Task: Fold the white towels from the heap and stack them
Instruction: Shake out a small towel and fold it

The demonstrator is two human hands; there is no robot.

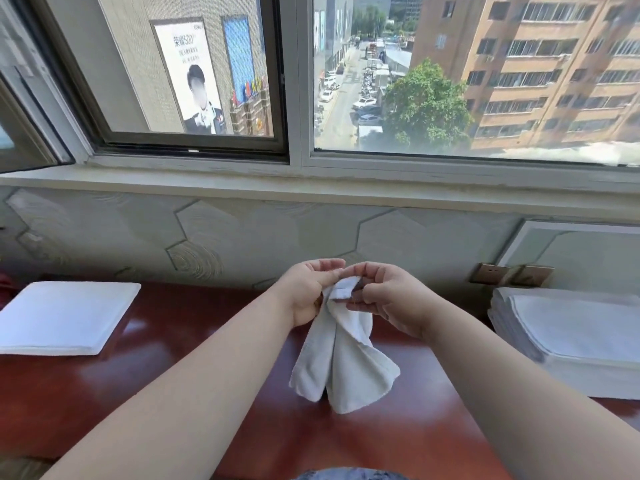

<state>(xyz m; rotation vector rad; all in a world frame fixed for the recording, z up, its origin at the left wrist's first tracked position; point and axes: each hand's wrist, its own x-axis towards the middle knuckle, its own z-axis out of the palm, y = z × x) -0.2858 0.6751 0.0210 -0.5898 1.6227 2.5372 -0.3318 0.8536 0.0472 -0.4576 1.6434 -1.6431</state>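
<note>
A small white towel (341, 358) hangs over the middle of the dark red table (194, 344), bunched at its top. My left hand (310, 292) and my right hand (389, 297) both pinch its upper edge, close together, above the table. Its lower corners droop down to the tabletop. A low stack of folded white towels (64, 317) lies flat on the left of the table. On the right sits a taller pile of white towels (571, 336), laid flat.
The wall with hexagon tiles (242, 233) and a window sill run right behind the table. Two wall sockets (512, 274) sit beside the right pile. Blue fabric (349, 474) shows at the bottom edge, by my lap.
</note>
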